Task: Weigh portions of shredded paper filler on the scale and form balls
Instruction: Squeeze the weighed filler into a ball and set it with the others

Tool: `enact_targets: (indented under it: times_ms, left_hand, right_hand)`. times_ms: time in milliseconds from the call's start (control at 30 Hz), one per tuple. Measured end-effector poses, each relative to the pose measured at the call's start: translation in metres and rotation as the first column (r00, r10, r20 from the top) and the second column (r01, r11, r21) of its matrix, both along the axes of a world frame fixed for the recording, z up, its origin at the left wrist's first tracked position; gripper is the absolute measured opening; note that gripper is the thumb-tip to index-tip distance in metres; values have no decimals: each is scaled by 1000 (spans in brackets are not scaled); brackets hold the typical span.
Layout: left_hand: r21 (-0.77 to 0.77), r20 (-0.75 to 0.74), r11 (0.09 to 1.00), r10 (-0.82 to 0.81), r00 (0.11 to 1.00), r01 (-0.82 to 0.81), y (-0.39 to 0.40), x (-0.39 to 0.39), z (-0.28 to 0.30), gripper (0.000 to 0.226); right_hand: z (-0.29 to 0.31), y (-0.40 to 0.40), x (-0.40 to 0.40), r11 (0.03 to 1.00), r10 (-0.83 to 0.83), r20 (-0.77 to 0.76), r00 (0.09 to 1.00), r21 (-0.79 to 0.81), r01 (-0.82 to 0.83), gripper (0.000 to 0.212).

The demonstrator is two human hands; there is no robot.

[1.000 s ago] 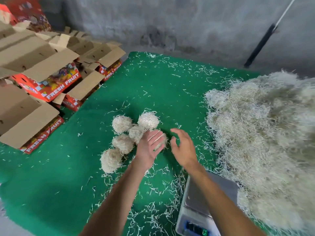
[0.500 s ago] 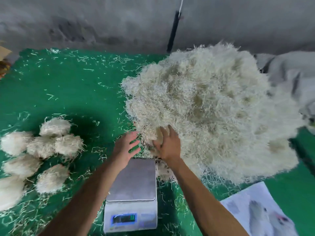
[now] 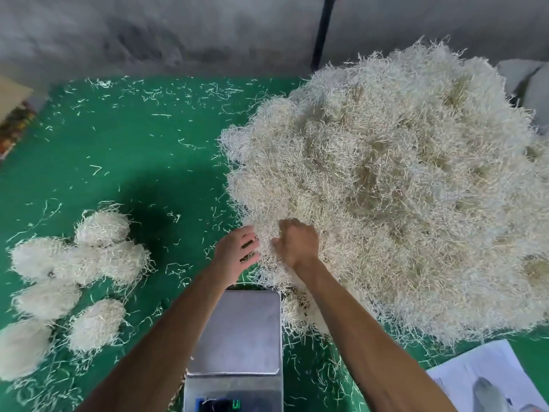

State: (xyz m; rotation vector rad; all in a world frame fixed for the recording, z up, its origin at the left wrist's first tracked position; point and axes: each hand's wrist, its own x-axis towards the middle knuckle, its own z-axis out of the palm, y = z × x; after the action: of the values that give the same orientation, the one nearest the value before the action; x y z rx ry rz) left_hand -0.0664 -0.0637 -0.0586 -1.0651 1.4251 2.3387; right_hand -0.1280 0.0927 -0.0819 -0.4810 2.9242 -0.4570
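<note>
Reaching past the far edge of the silver digital scale with a flat steel platform [image 3: 240, 331], both bare hands meet the near-left fringe of the big mound of pale cream shredded paper filler [image 3: 401, 185], which lies on the green felt-like table cover [image 3: 124, 144] to the right of the scale and beyond it. The right hand [image 3: 295, 242] is curled into the strands, fingers bent and buried, gripping a tuft of the filler at the mound's edge. The left hand [image 3: 237, 252] sits just beside it, closer to the scale's far-left corner, fingers straight and slightly spread, their tips touching the filler with a few strands showing between them. The scale's platform is bare, and its display at the near edge shows blurred green digits that cannot be read. Well to the left of the scale lies a cluster of rounded balls of the same pale shredded paper [image 3: 89, 263], touching one another. Loose strands are scattered over the cover all round the scale. A white printed sheet of paper [image 3: 481, 379] lies to the right of the scale, near the mound's front edge. Beyond the scale, a black pole [image 3: 322, 31] stands against the grey concrete wall [image 3: 148, 31].
</note>
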Motion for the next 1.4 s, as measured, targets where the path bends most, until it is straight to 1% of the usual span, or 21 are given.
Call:
enact_targets:
  times_ms: [100,167,233,300,367,433,500,600,700,733,767,833,867,933,967,1033,1133,1167,1233,1267,1400]
  left_hand:
    - [116,5,986,118,993,-118,-16,-3,10,27]
    - [142,-36,986,96,995,-90,-24,-4,28,31]
    - [148,-96,989,43,994,-29,-30,2,52,41]
    - [118,-153,993,38,988,-20,-33,9,75,45]
    - [99,-101,989,122,987,-112,-36,15,97,51]
    - [208,-50,958,212,976,-198,-39,23,116,57]
    - [389,-97,906,218,971,-165,-38,38,136,65]
    - [256,-141,955,193,971,-153,-42,62,156,94]
    - [376,-344,925,187,920,-48,-36,77,179,85]
    - [341,-368,938,195,909,-63,-34,82,183,79]
    - [319,-338,943,206,918,-94,-31,85,184,72]
    - [151,-251,975,199,947,-165,-29,94,176,58]
    - [70,-214,972,234,949,-224,-29,100,164,51]
    - [25,-187,961,275,943,-275,-21,113,153,46]
    - [11,-182,965,258,949,-260,-17,120,152,42]
    - [80,-159,979,198,967,-187,-19,133,150,36]
    - [65,-86,992,117,989,-111,-25,152,132,77]
    - [10,-17,995,100,995,-100,-28,157,120,80]
    - [-291,136,957,54,989,-13,-31,165,105,64]
    - [-414,152,910,40,988,27,-34,170,96,53]
    - [-501,236,857,-1,972,123,-35,181,75,23]
  right_hand:
    - [48,-3,-20,988,31,-121,992,-147,-49,44]
    - [90,-12,-29,960,49,-190,981,-261,-98,49]
    - [132,-22,-30,897,31,-169,985,-431,-102,54]
    - [167,-31,-23,782,1,-60,998,-622,-38,67]
    - [191,-37,-9,615,-16,74,997,-785,68,78]
    - [207,-41,6,459,41,166,985,-879,129,86]
    - [214,-44,24,395,115,203,972,-908,142,93]
    - [212,-44,52,486,172,225,959,-866,116,90]
    - [196,-44,82,666,204,128,970,-745,-42,76]
    - [190,-46,92,712,219,96,971,-696,-91,72]
    - [184,-49,103,731,242,88,966,-671,-122,71]
    - [176,-56,128,716,269,114,956,-688,-119,72]
    - [175,-60,139,682,271,137,953,-726,-89,70]
    - [175,-70,155,584,232,161,959,-812,-5,65]
    - [174,-73,159,566,184,158,970,-824,27,76]
    - [171,-75,166,633,134,158,978,-773,38,101]
    - [138,-64,168,800,146,88,985,-596,-65,81]
    - [125,-58,171,845,153,72,986,-527,-93,77]
    - [104,-50,180,914,152,38,988,-386,-126,75]
    - [95,-47,184,933,160,6,987,-327,-149,73]
    - [64,-38,196,961,254,24,967,-120,-249,74]
